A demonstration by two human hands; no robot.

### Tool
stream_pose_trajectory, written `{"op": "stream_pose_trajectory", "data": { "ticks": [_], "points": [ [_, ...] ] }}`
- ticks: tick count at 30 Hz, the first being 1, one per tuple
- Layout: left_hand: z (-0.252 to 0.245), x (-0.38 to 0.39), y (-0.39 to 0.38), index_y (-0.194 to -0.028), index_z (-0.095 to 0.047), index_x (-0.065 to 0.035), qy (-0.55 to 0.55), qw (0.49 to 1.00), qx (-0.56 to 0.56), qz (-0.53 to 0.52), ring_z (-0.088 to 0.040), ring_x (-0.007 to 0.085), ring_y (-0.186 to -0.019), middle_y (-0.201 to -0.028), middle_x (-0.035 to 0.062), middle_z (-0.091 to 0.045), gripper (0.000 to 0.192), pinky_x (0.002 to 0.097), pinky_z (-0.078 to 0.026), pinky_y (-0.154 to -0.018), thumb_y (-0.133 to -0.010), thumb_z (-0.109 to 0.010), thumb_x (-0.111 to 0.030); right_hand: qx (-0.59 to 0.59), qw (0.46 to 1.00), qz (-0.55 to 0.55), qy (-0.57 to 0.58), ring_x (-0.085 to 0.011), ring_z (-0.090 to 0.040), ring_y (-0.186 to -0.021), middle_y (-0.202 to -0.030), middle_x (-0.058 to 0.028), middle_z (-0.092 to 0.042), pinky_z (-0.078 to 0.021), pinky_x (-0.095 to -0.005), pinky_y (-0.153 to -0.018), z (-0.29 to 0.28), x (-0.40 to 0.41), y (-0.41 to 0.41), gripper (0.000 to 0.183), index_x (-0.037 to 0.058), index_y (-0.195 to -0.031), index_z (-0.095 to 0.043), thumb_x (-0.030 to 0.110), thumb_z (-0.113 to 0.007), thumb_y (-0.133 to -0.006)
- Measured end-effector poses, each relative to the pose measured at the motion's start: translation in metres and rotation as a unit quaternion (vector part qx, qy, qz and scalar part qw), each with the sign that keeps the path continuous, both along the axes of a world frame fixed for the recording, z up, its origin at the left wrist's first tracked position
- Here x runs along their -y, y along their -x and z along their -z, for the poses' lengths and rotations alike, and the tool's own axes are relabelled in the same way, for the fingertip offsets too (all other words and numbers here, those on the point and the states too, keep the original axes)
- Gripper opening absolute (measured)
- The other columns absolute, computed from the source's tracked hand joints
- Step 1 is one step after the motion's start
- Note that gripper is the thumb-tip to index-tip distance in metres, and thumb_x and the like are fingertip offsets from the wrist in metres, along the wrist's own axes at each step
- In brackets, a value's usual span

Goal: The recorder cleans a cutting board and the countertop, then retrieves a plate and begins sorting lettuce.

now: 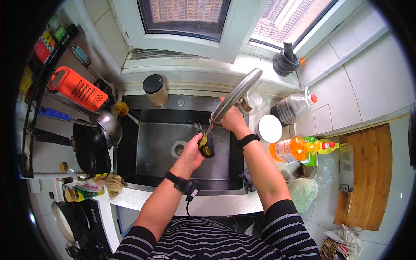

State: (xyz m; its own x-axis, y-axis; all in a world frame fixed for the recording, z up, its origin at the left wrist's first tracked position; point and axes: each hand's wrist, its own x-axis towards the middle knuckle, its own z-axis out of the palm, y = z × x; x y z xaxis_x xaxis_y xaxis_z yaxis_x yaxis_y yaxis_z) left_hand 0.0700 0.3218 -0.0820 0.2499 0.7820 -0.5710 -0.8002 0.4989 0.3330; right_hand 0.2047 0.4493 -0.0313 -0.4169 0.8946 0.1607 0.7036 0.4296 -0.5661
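My left hand (191, 152) holds a small dark cup-like vessel (210, 152), tilted over the sink basin (156, 162). Something yellow shows inside it, too small to name. The curved metal faucet (239, 92) arches above, its nozzle pointing down at the vessel, and water appears to splash beside it. Behind the spout, my right hand (233, 117) is raised at the faucet. The spout covers part of that hand, so its grip is not visible. A drain strainer (178, 149) sits in the basin floor left of the vessel.
A black-lidded jar (155, 89) stands behind the sink. On the right are an orange detergent bottle (287, 149), a large plastic bottle (294, 109) and a white round lid (270, 128). A yellow-headed brush (122, 109) leans at the left rim, near hanging pans (91, 146).
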Motion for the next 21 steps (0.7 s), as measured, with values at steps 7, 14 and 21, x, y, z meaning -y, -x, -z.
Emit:
{"op": "stream_pose_trajectory", "data": {
  "ticks": [7, 14, 21],
  "points": [
    [-0.016, -0.008, -0.011, -0.098, -0.053, -0.0104, 0.038, 0.997, -0.063, -0.006, -0.054, 0.0186, -0.086, -0.092, 0.0038, -0.058, 0.03, 0.0394, -0.042, -0.08, -0.091, -0.035, -0.034, -0.285, 0.917, 0.093, 0.265, -0.0212, -0.056, -0.085, -0.091, -0.0146, -0.059, -0.0434, -0.033, -0.075, 0.041, 0.071, 0.02, 0.032, 0.0035, -0.108, -0.049, 0.022, -0.055, -0.083],
    [0.003, -0.009, -0.014, -0.094, -0.053, -0.0059, -0.002, 0.997, -0.005, -0.07, -0.054, 0.0206, -0.086, -0.09, 0.0069, -0.057, 0.037, 0.0343, -0.043, -0.08, -0.091, -0.034, -0.038, -0.261, 0.924, 0.151, 0.237, -0.0253, -0.056, -0.091, -0.097, -0.0161, -0.058, -0.0427, -0.0318, -0.079, 0.056, 0.118, 0.034, 0.03, 0.0023, -0.105, -0.053, 0.02, -0.056, -0.081],
    [0.014, -0.008, -0.01, -0.098, -0.053, -0.008, -0.011, 0.995, 0.012, -0.097, -0.054, 0.0188, -0.09, -0.096, 0.0061, -0.057, 0.032, 0.0334, -0.043, -0.083, -0.093, -0.032, -0.032, -0.297, 0.927, 0.038, 0.228, -0.0264, -0.051, -0.099, -0.105, -0.0164, -0.053, -0.0394, -0.0298, -0.084, 0.039, 0.109, 0.036, 0.026, 0.0016, -0.105, -0.053, 0.011, -0.054, -0.081]
  ]
}}
